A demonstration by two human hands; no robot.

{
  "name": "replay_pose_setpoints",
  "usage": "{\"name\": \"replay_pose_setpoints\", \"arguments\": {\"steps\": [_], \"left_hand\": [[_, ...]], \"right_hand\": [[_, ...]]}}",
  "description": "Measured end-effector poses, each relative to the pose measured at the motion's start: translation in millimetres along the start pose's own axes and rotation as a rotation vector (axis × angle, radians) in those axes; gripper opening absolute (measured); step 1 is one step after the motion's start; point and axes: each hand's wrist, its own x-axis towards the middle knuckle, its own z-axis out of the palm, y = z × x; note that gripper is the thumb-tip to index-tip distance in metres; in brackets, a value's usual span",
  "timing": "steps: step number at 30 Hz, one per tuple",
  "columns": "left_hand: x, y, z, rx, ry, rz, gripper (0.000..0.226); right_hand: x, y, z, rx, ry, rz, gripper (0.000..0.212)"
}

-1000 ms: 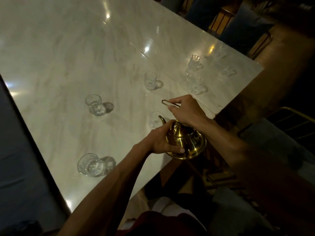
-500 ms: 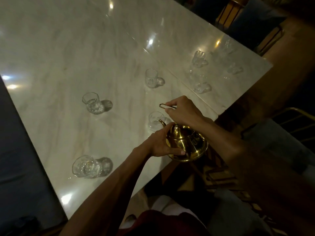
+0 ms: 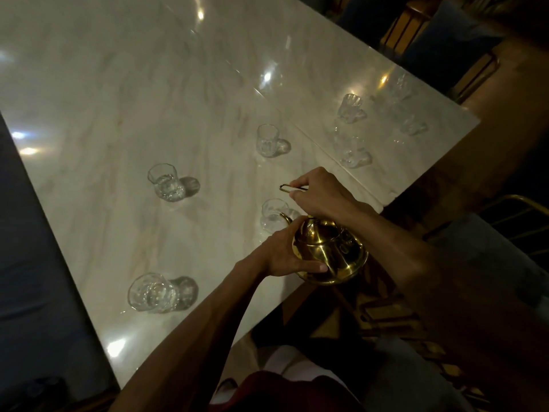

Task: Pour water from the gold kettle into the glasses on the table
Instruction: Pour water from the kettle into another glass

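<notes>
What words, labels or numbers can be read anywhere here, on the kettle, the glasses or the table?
None: no readable text shows in this view.
Gold kettle: plain polished metal with only reflections, no brand or mark visible.
Glasses, such as the one under the spout: clear, with no print.
Marble table: only veining and light glare.
The dim surroundings are too dark to tell whether anything is written there.

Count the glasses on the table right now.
6 clear: near-left glass, mid-left, one at the kettle spout, centre, two far right. Fainter shapes beyond may be more.
</notes>
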Motion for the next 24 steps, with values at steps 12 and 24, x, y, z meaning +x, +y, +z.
{"name": "replay_pose_setpoints", "arguments": {"steps": [12,24], "left_hand": [[4.2,1.4,4.5,-0.024,0.005,-0.022,0.105],[4.9,3.6,7.5,-0.029,0.005,-0.046,0.105]], "right_hand": [[-1.8,-3.4,-4.7,-0.041,-0.012,-0.001,0.033],[-2.0,-2.7,-7.3,-0.054,-0.028,0.016,0.033]]}}
